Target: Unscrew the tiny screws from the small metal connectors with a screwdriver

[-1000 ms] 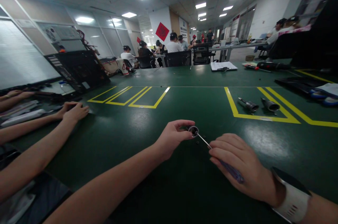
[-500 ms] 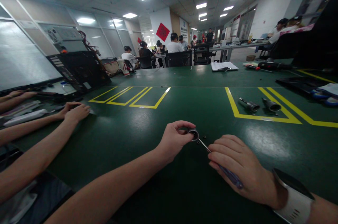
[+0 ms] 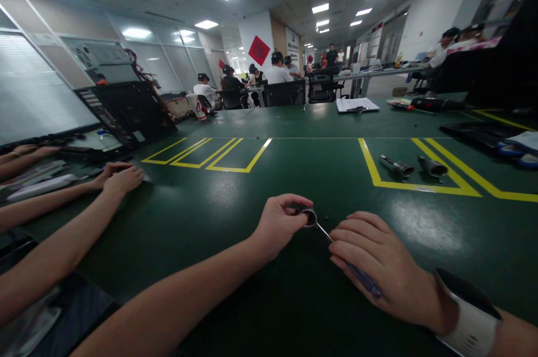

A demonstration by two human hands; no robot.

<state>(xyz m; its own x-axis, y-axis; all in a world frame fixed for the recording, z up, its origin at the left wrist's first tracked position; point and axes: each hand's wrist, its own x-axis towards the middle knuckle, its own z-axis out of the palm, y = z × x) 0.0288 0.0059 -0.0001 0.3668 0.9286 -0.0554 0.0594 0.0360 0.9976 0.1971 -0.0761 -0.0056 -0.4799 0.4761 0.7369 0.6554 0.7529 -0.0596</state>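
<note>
Between the thumb and fingers of my left hand is a round, hollow metal part, its open end turned toward my right hand. My right hand is closed around a screwdriver with a dark bluish handle. The thin shaft points up and left, and its tip meets the metal part at the opening; exactly where it touches inside is too small to see. A small dark nut-like piece lies on the green table just beyond, and another is partly covered beside the shaft.
Two metal cup-ended parts lie inside a yellow-taped area at the right. A co-worker's hands rest at the left table side. Farther back are a paper pad and a dark power tool. Blue-handled scissors sit far right.
My right hand and the screwdriver have shifted very slightly left. The metal part stays in my left hand in nearly the same spot.
</note>
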